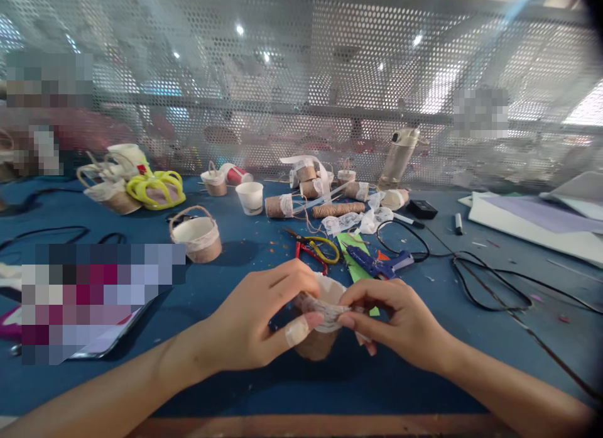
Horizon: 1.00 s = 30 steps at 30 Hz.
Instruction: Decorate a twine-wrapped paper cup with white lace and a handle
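Observation:
Close in front of me stands a small paper cup [316, 347] wrapped in brown twine, with a white lace strip [330, 317] along its rim. My left hand [257, 315] is closed on the cup's left rim, its thumb, with a bandage around it, pressing the lace from the front. The fingers of my right hand [400, 318] pinch the lace at the right side of the rim. Just beyond the cup lie red- and yellow-handled scissors or pliers [318, 249], a green card [354, 265] and a blue glue gun [380, 262].
A finished-looking twine basket [198, 240] stands left, near a tablet-like device [117, 328]. Behind are a white cup [250, 199], a twine roll [338, 210], loose lace [342, 223] and a bottle [398, 155]. Black cables [494, 300] and paper sheets [532, 227] lie right.

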Each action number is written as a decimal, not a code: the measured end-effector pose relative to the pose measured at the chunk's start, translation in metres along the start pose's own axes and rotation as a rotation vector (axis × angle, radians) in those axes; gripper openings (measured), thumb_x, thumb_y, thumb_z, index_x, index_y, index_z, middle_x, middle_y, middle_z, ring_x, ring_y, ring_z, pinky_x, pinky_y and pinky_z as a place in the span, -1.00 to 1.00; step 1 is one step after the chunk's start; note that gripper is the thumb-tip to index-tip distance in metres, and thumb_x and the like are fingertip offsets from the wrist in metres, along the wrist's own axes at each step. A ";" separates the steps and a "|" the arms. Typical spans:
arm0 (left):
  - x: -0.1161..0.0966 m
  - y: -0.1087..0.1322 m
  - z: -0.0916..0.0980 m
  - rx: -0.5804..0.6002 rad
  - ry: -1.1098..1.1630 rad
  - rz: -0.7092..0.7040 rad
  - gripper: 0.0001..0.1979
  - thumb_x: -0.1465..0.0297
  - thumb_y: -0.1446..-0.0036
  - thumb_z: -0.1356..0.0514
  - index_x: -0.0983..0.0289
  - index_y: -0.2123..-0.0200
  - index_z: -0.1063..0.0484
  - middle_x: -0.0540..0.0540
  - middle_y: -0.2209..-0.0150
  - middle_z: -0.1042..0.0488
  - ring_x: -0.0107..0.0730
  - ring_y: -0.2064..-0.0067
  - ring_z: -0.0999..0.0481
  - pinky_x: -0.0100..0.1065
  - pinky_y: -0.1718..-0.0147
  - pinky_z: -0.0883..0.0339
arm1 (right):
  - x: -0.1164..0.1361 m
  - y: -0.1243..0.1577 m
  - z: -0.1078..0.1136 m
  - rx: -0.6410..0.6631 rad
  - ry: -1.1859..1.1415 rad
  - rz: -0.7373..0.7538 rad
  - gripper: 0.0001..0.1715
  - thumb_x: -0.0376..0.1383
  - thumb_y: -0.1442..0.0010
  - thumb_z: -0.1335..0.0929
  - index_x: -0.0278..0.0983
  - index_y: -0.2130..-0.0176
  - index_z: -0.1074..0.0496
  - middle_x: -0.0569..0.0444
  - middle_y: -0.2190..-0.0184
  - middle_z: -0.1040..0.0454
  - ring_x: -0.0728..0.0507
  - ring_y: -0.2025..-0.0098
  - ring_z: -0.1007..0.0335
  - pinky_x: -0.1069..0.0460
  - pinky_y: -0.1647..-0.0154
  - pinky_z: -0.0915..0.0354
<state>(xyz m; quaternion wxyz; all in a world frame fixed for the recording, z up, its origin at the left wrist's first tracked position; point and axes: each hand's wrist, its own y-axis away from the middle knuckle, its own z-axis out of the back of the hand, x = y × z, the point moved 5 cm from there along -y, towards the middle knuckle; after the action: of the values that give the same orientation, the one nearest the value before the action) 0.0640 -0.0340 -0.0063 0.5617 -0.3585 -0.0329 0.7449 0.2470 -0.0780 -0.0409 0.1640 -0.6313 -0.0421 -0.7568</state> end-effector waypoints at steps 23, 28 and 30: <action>0.000 -0.001 -0.004 0.008 -0.106 -0.008 -0.88 0.37 -0.32 -0.17 0.23 0.10 -0.34 0.09 0.15 -0.48 -0.29 0.18 -0.47 -0.31 0.20 -0.34 | 0.002 0.001 0.000 -0.004 0.115 0.041 -0.77 -0.15 -0.27 -0.46 -0.29 0.25 -0.56 0.17 0.56 -0.50 0.07 0.63 -0.39 0.17 0.57 -0.31; -0.003 0.002 -0.012 -0.031 -0.258 -0.032 -0.75 0.29 -0.29 -0.22 0.23 0.03 -0.32 0.12 0.10 -0.53 -0.22 0.12 -0.52 -0.27 0.17 -0.37 | 0.004 0.001 -0.004 -0.018 0.187 0.078 -0.74 -0.12 -0.28 -0.45 -0.28 0.26 -0.55 0.13 0.50 -0.54 0.05 0.61 -0.41 0.15 0.55 -0.34; -0.003 0.002 -0.013 -0.046 -0.299 -0.030 -0.80 0.26 -0.28 -0.21 0.25 0.14 -0.36 0.10 0.22 -0.52 -0.24 0.24 -0.49 -0.29 0.30 -0.33 | 0.005 0.002 -0.005 -0.030 0.217 0.107 -0.74 -0.11 -0.28 -0.44 -0.27 0.25 -0.54 0.13 0.49 -0.54 0.04 0.61 -0.41 0.15 0.55 -0.34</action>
<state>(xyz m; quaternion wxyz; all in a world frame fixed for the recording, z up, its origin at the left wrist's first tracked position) 0.0704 -0.0421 -0.0153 0.5532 -0.2560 -0.1386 0.7805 0.2417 -0.0819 -0.0373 0.1983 -0.5496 0.0209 -0.8113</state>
